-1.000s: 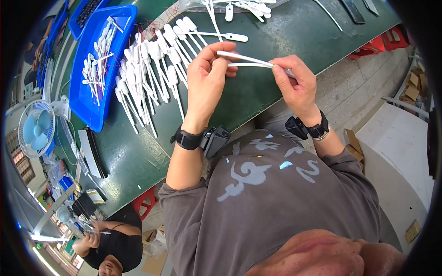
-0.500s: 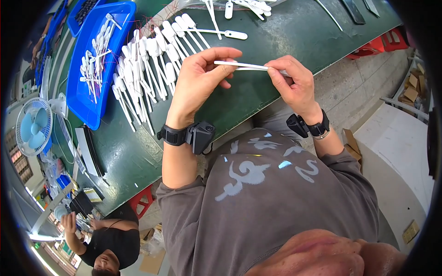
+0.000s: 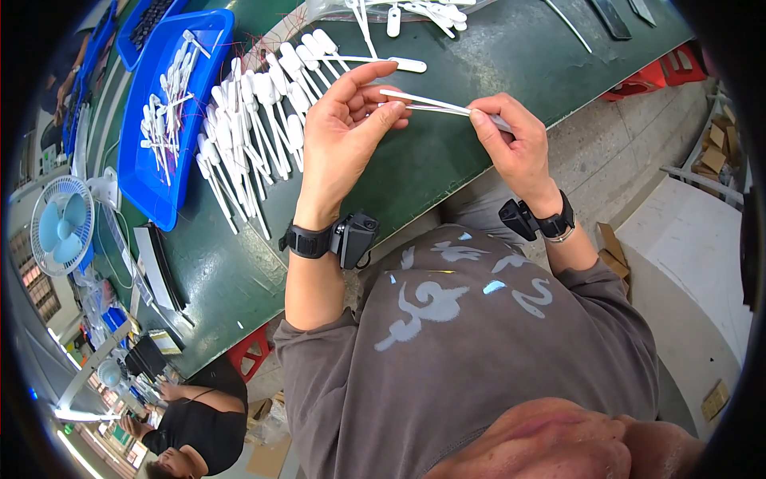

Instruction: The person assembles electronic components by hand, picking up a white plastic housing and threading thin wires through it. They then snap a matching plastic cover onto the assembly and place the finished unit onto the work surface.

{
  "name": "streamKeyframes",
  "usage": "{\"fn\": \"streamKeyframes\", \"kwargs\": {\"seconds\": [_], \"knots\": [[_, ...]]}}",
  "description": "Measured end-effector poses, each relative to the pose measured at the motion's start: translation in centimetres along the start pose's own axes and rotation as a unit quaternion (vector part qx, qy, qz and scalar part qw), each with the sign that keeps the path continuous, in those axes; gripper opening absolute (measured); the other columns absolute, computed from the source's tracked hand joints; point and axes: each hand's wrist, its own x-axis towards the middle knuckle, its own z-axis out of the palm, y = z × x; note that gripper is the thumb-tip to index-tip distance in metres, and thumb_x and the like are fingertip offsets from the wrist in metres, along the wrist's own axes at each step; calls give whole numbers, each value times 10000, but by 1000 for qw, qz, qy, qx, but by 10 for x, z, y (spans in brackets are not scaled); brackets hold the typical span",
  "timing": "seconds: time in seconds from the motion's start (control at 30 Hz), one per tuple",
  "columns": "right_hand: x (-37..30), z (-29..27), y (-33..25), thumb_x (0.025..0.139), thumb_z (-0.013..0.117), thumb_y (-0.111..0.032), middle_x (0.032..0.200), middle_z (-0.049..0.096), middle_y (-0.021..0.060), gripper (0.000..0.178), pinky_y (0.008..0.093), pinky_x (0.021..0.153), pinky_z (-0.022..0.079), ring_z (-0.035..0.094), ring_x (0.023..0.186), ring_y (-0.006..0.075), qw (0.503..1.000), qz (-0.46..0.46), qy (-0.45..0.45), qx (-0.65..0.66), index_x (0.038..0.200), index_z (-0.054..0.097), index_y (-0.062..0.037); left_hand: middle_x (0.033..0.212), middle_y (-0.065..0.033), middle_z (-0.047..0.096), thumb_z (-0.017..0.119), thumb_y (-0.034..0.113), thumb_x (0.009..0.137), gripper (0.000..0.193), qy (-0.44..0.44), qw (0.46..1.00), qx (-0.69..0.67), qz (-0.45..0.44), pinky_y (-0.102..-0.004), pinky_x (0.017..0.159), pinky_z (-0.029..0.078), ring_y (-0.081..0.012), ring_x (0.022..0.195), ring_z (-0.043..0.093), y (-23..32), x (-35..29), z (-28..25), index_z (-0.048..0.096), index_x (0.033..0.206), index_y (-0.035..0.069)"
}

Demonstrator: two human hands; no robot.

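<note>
My right hand (image 3: 515, 140) pinches a long, slim white plastic stick (image 3: 439, 102) between thumb and bent fingers. Toward the left, the stick parts into two thin strips with a narrow gap between them. My left hand (image 3: 351, 120) is curled around the split end, its index finger raised. The lower strip passes behind the left thumb and lies between thumb and fingers; the upper strip's tip stands clear. Whatever the right palm covers of the stick is hidden. Left of my left hand lie many white paddle-headed sticks (image 3: 255, 120) side by side on the green table (image 3: 423, 172).
A blue tray (image 3: 163, 209) at the left holds smaller white pieces and thin red wires. More white sticks (image 3: 431, 14) rest on a plastic bag at the far side. A fan (image 3: 62, 225) stands at far left. Another person (image 3: 199, 419) sits at the lower left.
The strips' left ends have risen and spread further apart. My left hand has shifted slightly right and its fingers have loosened. The other person has turned and lowered a hand.
</note>
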Motion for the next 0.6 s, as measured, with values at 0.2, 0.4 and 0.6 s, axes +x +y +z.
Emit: {"fn": "streamKeyframes", "kwargs": {"seconds": [0.2,0.4,0.6], "knots": [[2,-3,0,975,644,-94,815,596,-7,104,220,544,328,445,640,45,1000,-11,-3,-11,1008,700,-13,1058,-147,723,634,-33,951,432,21,1000,-3,8,-269,845,597,-173,934,719,2,-1,2,538,1372,-23],[4,-6,-3,958,650,-59,838,623,7,117,226,533,334,460,634,53,999,-28,-18,-35,1035,732,-26,1052,-146,726,632,-33,952,440,34,999,4,6,-268,854,593,-168,924,720,2,-1,2,530,1380,-35],[3,-6,2,947,655,-41,852,638,10,120,227,523,334,464,628,53,996,-72,-3,-48,1036,735,-30,1003,-107,730,655,4,951,332,52,998,31,2,-255,842,584,-141,896,711,-3,-2,-1,622,1278,-45]]}}
